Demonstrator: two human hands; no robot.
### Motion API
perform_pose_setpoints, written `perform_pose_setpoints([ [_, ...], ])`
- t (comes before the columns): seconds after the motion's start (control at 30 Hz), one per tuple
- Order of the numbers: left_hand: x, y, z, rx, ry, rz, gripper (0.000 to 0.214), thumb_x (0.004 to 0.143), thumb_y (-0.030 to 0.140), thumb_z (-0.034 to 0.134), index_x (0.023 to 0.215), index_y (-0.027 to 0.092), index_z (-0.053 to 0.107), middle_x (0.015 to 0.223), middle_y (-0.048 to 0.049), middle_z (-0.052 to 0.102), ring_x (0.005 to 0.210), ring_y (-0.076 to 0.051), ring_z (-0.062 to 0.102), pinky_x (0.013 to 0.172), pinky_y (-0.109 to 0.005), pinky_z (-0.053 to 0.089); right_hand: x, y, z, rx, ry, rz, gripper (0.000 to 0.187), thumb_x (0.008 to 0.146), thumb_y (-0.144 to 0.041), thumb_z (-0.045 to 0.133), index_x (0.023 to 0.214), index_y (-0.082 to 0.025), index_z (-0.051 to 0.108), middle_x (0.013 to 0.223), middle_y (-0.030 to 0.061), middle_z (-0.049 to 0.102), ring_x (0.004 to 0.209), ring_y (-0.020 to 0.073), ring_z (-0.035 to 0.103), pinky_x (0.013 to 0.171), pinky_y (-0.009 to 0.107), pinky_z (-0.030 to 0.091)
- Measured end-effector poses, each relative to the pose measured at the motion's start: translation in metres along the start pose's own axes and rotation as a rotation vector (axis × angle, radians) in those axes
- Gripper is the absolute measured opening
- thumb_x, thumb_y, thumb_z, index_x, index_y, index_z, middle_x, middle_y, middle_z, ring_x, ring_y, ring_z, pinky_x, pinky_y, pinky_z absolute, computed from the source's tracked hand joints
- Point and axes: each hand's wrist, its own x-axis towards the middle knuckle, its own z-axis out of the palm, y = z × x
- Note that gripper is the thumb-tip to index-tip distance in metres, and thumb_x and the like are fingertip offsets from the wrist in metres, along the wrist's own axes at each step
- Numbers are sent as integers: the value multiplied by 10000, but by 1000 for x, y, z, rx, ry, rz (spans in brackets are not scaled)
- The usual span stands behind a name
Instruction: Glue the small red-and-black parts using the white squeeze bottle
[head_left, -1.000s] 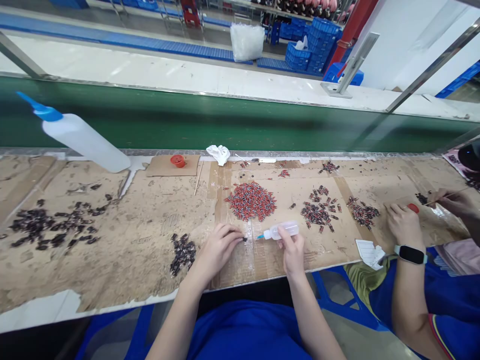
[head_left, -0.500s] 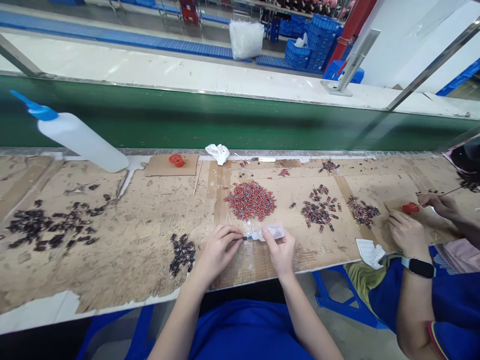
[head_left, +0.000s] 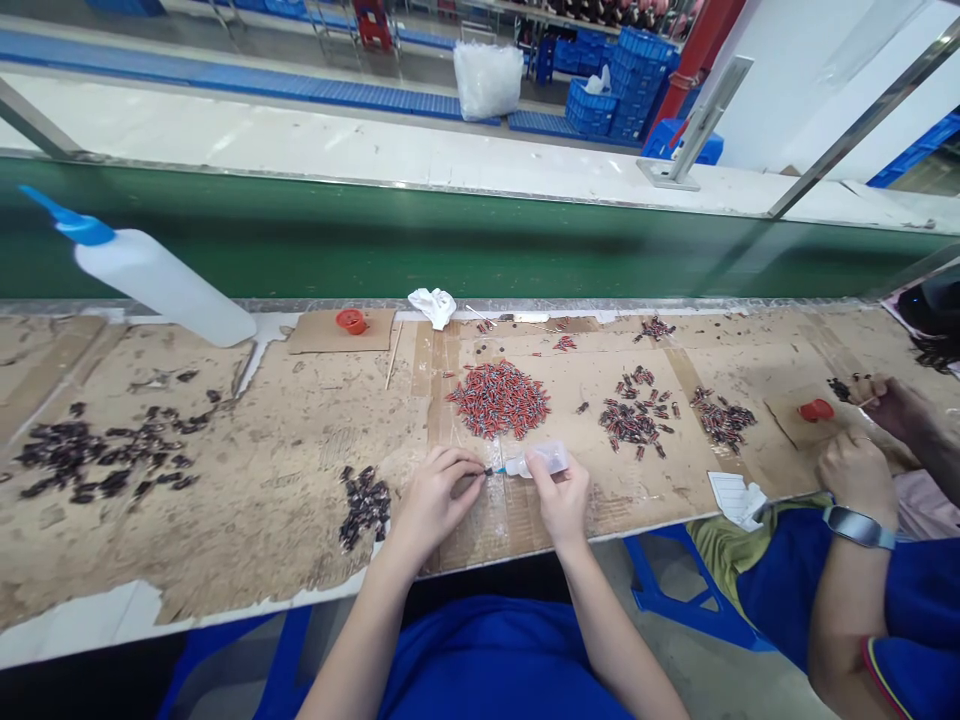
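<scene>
My left hand (head_left: 435, 495) pinches a tiny dark part at its fingertips, just above the cardboard-covered bench. My right hand (head_left: 561, 497) grips a small clear squeeze bottle (head_left: 541, 458) lying sideways, and its blue nozzle tip touches the pinched part. Just behind my hands lies a heap of red-and-blue parts (head_left: 499, 398). A small cluster of dark parts (head_left: 364, 505) sits to the left of my left hand.
A large white squeeze bottle with a blue tip (head_left: 146, 272) leans at the far left above scattered dark parts (head_left: 97, 452). More part piles (head_left: 637, 412), a red cap (head_left: 350, 320) and a white rag (head_left: 433, 303) lie further back. A co-worker's hands (head_left: 855, 462) work at the right. A green conveyor (head_left: 480, 245) runs behind.
My right hand brought the small bottle leftward until its nozzle met the part held in my left hand. The co-worker's hands shifted at the right.
</scene>
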Motion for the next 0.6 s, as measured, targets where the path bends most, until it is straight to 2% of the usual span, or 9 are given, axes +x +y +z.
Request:
perform_pose_setpoints([
  [0.13,1,0,-1,-13,-2,-23,122,863,250,581,817,218,689,847,-48,699,847,-198,637,773,-357,545,0,2,-1,5,21,-1,305,716,-447,697,663,-151,645,618,40,672,575,171,591,562,280,500],
  [0.43,1,1,-1,-30,4,-30,123,861,261,588,812,216,692,853,-50,705,848,-197,638,774,-356,543,0,0,2,25,-63,15,301,713,-442,711,698,-145,664,657,56,697,603,187,623,580,289,510],
  [0.6,1,1,-2,-32,-7,-38,126,859,264,584,811,216,691,852,-51,708,850,-200,639,781,-366,541,-1,3,1,2,-24,-5,304,734,-446,696,688,-149,650,641,49,682,603,179,610,578,283,504],
])
